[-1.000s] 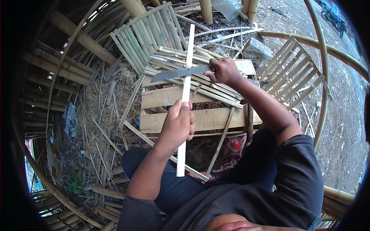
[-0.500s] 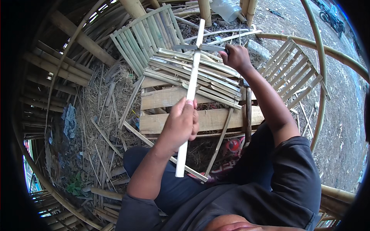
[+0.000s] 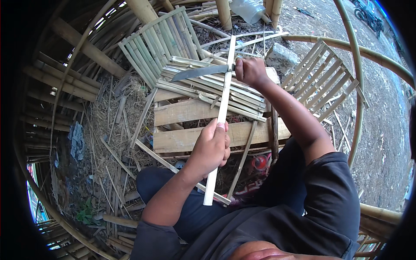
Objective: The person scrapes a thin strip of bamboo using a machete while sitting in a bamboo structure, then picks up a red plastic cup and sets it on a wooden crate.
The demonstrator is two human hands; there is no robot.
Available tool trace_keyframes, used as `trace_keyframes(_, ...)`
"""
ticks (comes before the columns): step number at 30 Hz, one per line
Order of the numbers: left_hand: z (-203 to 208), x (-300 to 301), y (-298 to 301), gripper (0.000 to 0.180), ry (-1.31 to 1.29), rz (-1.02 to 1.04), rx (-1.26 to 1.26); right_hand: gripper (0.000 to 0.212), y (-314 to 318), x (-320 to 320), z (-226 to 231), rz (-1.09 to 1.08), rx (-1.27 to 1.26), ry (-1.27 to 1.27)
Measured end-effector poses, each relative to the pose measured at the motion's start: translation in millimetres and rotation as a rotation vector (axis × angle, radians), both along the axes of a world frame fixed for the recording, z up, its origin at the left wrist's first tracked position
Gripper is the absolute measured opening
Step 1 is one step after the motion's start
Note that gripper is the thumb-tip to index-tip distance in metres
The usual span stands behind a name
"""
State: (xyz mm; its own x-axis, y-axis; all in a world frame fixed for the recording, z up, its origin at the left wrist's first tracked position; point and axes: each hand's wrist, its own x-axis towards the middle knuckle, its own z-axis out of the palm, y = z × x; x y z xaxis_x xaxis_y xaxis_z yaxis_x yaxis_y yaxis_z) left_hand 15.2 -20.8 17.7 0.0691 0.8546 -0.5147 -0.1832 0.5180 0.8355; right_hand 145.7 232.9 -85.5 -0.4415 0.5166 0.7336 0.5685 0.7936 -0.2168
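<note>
My left hand [image 3: 213, 145] is wrapped round a pale bamboo strip [image 3: 223, 102] below its middle. The strip points away from me, its near end above my lap. In my right hand [image 3: 251, 71] is the handle of a long-bladed knife [image 3: 199, 73]. Its grey blade points left and crosses the strip near the far end, touching or almost touching it. Beneath them, several split bamboo strips [image 3: 242, 100] lie in a pile on a low table of wooden planks [image 3: 186, 139].
A greenish bamboo slat panel [image 3: 162, 41] leans at the far left of the table, and another slatted panel [image 3: 323, 82] stands to the right. Behind are a concrete block [image 3: 281, 57] and a clear plastic jug [image 3: 248, 9]. Loose strips and shavings [image 3: 117, 125] cover the ground at left.
The knife has moved along the strip toward me, and more of its blade now sticks out left. My right hand has come nearer and left; my left hand and the strip shifted slightly right.
</note>
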Motion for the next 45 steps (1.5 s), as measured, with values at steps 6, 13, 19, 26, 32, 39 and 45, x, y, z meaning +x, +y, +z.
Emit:
trace_keyframes(6,5.5,7.1,0.0,0.02,0.013,-0.008,0.01,0.041,34.0,15.3,-9.5,-0.148,0.004,0.022)
trace_keyframes(13,6.4,0.2,-6.5,0.021,-0.05,-0.112,-0.048,0.053,71.1,69.5,-5.3,-0.565,-0.188,-0.106)
trace_keyframes(19,10.9,-16.0,-8.5,0.02,-0.028,-0.051,-0.079,0.049,25.2,22.3,-0.7,-0.337,-0.376,-0.286)
trace_keyframes(26,6.9,-31.0,-24.5,0.019,-0.045,-0.127,-0.155,0.046,87.8,107.2,-34.5,-0.752,-0.64,-0.298)
trace_keyframes(32,-18.1,-59.7,-12.4,0.017,-0.056,0.082,-0.161,0.073,79.8,84.3,-9.2,-0.787,-0.949,0.096)
trace_keyframes(39,-8.6,-61.4,-9.6,0.016,-0.17,0.136,-0.1,0.073,-26.9,-21.8,7.4,-0.016,-0.805,0.145)
trace_keyframes(45,-3.8,-54.3,-9.6,0.016,-0.26,0.142,-0.058,0.054,-103.1,-32.3,21.4,0.282,-0.565,-0.085)
